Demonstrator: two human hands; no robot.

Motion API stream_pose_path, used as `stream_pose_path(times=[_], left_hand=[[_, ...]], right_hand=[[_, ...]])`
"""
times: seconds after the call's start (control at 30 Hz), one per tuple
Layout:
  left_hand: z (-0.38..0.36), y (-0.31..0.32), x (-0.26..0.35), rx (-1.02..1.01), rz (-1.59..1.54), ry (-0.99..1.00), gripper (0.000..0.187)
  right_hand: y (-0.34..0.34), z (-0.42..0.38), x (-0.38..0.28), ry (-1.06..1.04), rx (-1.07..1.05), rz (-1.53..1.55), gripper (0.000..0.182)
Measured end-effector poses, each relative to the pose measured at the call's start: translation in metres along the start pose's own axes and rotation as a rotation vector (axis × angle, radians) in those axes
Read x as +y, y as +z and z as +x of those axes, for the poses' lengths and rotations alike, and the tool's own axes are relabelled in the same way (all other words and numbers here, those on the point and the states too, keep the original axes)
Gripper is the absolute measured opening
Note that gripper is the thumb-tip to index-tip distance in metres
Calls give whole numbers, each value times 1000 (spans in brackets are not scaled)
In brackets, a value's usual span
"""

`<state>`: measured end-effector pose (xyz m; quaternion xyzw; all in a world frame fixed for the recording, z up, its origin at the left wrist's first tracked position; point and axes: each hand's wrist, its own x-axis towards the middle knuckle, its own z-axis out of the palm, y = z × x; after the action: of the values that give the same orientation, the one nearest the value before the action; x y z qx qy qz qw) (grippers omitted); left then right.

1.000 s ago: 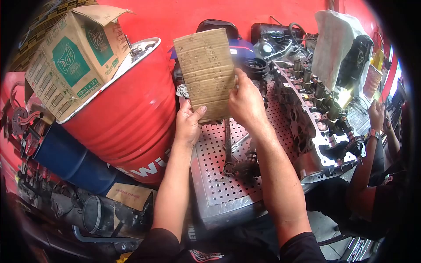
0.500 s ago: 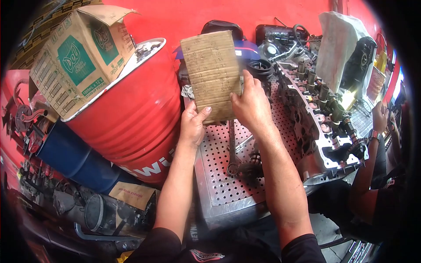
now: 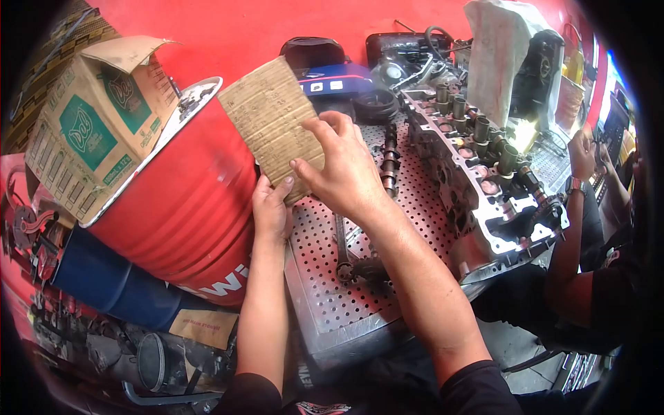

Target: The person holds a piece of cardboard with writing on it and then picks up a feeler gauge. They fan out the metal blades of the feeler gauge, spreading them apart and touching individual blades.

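A piece of corrugated cardboard (image 3: 266, 114) with handwritten columns of numbers is held up in front of me, tilted to the left. My left hand (image 3: 272, 206) grips its bottom edge, thumb on the written side. Along the lower right edge, my right hand (image 3: 346, 169) has its thumb and bent fingers on the board; part of its grip is hidden. Below my hands, a wrench (image 3: 342, 242) lies on the perforated metal table (image 3: 346, 304). A camshaft (image 3: 390, 162) lies just beyond my right hand, partly covered by my arm.
A cylinder head (image 3: 477, 180) sits on the table's right side. At left, a red drum (image 3: 187, 214) bears a cardboard box (image 3: 104, 124); a blue drum (image 3: 114, 277) lies below. At far right, another person's hand (image 3: 584, 155) is near the cylinder head.
The cardboard has swung left and tilted, its top leaning left. Both my hands have moved left with it, and the right hand now covers more of its edge. The whole view has shifted slightly.
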<state>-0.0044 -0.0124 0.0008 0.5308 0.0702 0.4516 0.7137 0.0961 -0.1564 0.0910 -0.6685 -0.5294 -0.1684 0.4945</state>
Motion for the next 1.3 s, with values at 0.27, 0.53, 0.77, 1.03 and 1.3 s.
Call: stream_pose_path(times=[0.27,0.53,0.77,1.03,1.3], left_hand=[[21,-2,0,104,67,35,27],[86,7,32,215,85,64,23],[149,16,-24,266,322,60,19],[143,-8,-62,146,369,104,21],[135,-11,-60,295,460,127,14]], right_hand=[[-6,2,-6,-77,-222,66,16],[-11,-11,-14,-109,-712,-64,25],[-11,-19,-38,-11,-1040,-142,27],[-3,-31,-45,-60,-956,-237,22],[13,-36,-42,-50,-1049,-273,30]])
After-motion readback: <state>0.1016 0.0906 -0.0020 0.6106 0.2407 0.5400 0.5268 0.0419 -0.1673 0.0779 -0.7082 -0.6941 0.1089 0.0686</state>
